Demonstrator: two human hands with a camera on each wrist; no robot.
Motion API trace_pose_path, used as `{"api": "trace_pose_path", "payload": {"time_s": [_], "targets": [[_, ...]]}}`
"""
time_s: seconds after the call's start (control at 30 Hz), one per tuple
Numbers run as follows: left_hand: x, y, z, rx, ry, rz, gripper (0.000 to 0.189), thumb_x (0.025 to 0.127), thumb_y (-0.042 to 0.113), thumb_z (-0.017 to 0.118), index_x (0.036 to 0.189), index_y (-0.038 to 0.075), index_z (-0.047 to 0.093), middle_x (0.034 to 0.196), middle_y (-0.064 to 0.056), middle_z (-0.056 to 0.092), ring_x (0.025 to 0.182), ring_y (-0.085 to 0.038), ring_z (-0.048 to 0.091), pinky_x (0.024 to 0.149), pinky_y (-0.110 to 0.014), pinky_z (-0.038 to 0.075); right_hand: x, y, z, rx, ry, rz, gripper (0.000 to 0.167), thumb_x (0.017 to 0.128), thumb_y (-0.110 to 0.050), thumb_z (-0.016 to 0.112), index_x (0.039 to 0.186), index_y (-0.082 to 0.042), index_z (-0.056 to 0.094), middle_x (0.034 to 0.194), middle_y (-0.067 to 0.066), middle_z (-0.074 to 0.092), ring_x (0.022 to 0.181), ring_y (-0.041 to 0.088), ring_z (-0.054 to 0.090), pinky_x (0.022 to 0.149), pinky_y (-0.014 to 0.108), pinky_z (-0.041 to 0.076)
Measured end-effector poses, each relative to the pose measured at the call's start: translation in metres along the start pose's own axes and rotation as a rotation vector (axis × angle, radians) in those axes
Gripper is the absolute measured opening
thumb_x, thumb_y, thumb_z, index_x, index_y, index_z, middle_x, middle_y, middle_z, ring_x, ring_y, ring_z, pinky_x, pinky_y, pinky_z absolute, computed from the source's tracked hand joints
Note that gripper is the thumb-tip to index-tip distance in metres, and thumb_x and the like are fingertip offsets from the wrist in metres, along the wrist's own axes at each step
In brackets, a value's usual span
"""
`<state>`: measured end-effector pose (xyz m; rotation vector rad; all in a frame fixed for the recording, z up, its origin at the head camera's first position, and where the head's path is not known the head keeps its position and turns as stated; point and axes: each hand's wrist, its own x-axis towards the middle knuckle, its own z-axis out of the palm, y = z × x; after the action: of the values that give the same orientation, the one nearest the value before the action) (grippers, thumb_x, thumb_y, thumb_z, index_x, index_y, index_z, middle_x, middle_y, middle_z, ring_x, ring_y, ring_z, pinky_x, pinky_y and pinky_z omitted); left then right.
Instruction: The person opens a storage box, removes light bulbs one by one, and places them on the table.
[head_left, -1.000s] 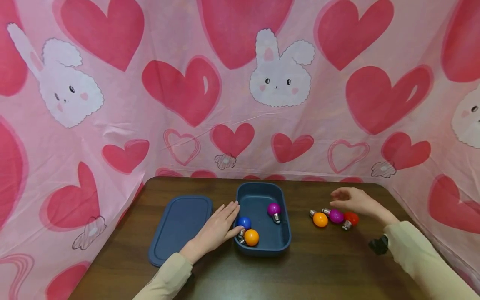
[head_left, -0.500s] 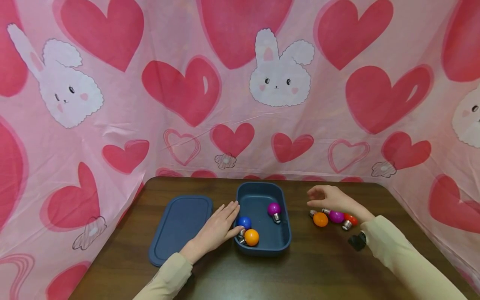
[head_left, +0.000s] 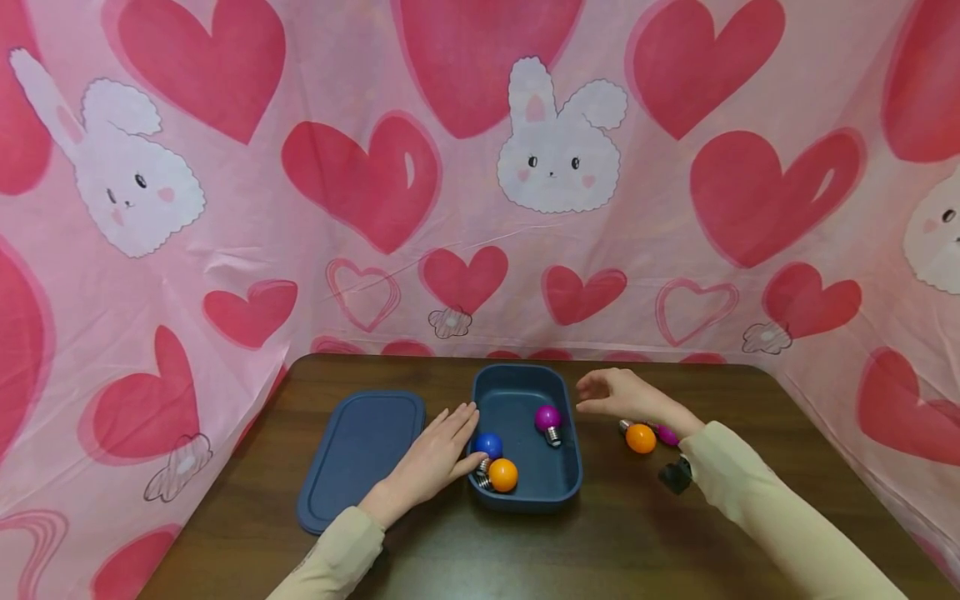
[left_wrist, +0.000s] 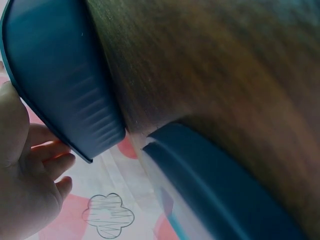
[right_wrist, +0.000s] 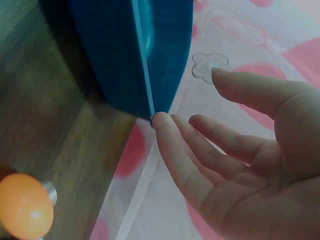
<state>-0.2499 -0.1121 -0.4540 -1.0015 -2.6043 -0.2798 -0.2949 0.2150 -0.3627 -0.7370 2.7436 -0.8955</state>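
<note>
A dark blue rectangular box (head_left: 525, 502) stands uncovered at mid-table. Inside lie a blue bulb (head_left: 489, 444) and an orange bulb (head_left: 503, 476) near its left side, plus a purple bulb (head_left: 548, 418) toward the right. My left hand (head_left: 438, 458) rests along the left rim, fingers straight and thumb extended; the left wrist view shows its fingertips at the edge. Just right of the box hovers my right hand (head_left: 626, 396). In the right wrist view, this hand (right_wrist: 250, 165) holds nothing, its fingers relaxed and index fingertip overlapping the box corner.
Flat on the left lies the blue lid (head_left: 367, 454). On the table below my right forearm are another orange bulb (head_left: 641, 439) and a second purple bulb (head_left: 667, 434), partly covered by the sleeve. A pink heart-patterned cloth (head_left: 480, 200) hangs behind the table.
My right hand has moved left from above the loose bulbs to beside the box, its arm now hiding the red bulb. The left hand has stayed in place.
</note>
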Motion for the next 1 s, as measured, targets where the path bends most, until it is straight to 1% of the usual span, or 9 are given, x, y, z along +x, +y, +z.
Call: {"api": "trace_pose_path", "payload": {"time_s": [0.1, 0.23, 0.3, 0.47, 0.53, 0.7, 0.83, 1.0], "targets": [[-0.001, 0.000, 0.000, 0.000, 0.005, 0.002, 0.064, 0.089, 0.049, 0.042, 0.134, 0.004, 0.038, 0.138, -0.011, 0.037, 0.128, -0.022, 0.030, 0.104, -0.041, 0.023, 0.005, -0.004, 0.005, 0.011, -0.011, -0.019, 0.041, 0.077, -0.029, 0.068, 0.107, -0.002, 0.059, 0.099, 0.009, 0.064, 0.086, 0.019, 0.061, 0.074, 0.033, 0.051], [0.000, -0.001, 0.001, 0.004, 0.010, 0.004, 0.064, 0.089, 0.049, 0.042, 0.134, 0.004, 0.038, 0.138, -0.012, 0.037, 0.128, -0.022, 0.030, 0.104, -0.042, 0.024, 0.011, -0.012, 0.011, -0.003, -0.013, -0.023, 0.039, 0.077, -0.030, 0.068, 0.105, -0.004, 0.060, 0.098, 0.009, 0.064, 0.085, 0.018, 0.061, 0.072, 0.031, 0.051], [0.000, -0.001, 0.001, 0.004, 0.010, 0.007, 0.064, 0.089, 0.049, 0.043, 0.134, 0.004, 0.038, 0.138, -0.012, 0.037, 0.128, -0.023, 0.030, 0.103, -0.042, 0.024, 0.014, -0.015, 0.014, -0.013, -0.011, -0.014, 0.038, 0.077, -0.030, 0.068, 0.104, -0.005, 0.060, 0.098, 0.009, 0.064, 0.086, 0.019, 0.061, 0.072, 0.031, 0.051], [0.000, 0.000, 0.001, 0.002, 0.005, 0.005, 0.064, 0.089, 0.048, 0.043, 0.134, 0.004, 0.038, 0.138, -0.011, 0.036, 0.129, -0.022, 0.030, 0.104, -0.042, 0.024, 0.020, -0.021, 0.021, -0.025, -0.015, 0.007, 0.039, 0.077, -0.027, 0.068, 0.105, -0.001, 0.061, 0.099, 0.011, 0.064, 0.087, 0.020, 0.061, 0.075, 0.033, 0.051], [0.000, 0.001, 0.001, 0.003, 0.001, 0.002, 0.064, 0.089, 0.048, 0.043, 0.134, 0.004, 0.038, 0.138, -0.011, 0.036, 0.129, -0.021, 0.030, 0.104, -0.042, 0.024, 0.022, -0.023, 0.024, -0.032, -0.011, 0.026, 0.039, 0.076, -0.027, 0.069, 0.105, -0.001, 0.061, 0.098, 0.011, 0.064, 0.087, 0.020, 0.061, 0.075, 0.033, 0.051], [0.001, 0.001, 0.001, 0.004, -0.008, -0.006, 0.063, 0.088, 0.048, 0.044, 0.134, 0.004, 0.038, 0.138, -0.011, 0.036, 0.129, -0.022, 0.030, 0.104, -0.042, 0.024, 0.028, -0.027, 0.028, -0.068, 0.005, 0.078, 0.040, 0.075, -0.028, 0.070, 0.103, -0.001, 0.062, 0.096, 0.010, 0.064, 0.085, 0.020, 0.060, 0.074, 0.033, 0.051], [0.000, 0.001, 0.001, 0.005, -0.011, -0.011, 0.064, 0.088, 0.048, 0.044, 0.134, 0.005, 0.038, 0.139, -0.011, 0.035, 0.129, -0.021, 0.029, 0.104, -0.041, 0.023, 0.032, -0.029, 0.030, -0.125, 0.009, 0.094, 0.039, 0.075, -0.027, 0.070, 0.101, 0.000, 0.063, 0.093, 0.010, 0.064, 0.080, 0.019, 0.059, 0.072, 0.033, 0.051], [0.000, 0.001, 0.000, 0.005, -0.013, -0.011, 0.064, 0.088, 0.048, 0.044, 0.134, 0.005, 0.037, 0.138, -0.011, 0.035, 0.129, -0.021, 0.029, 0.104, -0.041, 0.023, 0.038, -0.034, 0.034, -0.185, -0.007, 0.100, 0.038, 0.074, -0.027, 0.070, 0.098, 0.002, 0.064, 0.089, 0.010, 0.064, 0.074, 0.018, 0.057, 0.071, 0.033, 0.051]]}}
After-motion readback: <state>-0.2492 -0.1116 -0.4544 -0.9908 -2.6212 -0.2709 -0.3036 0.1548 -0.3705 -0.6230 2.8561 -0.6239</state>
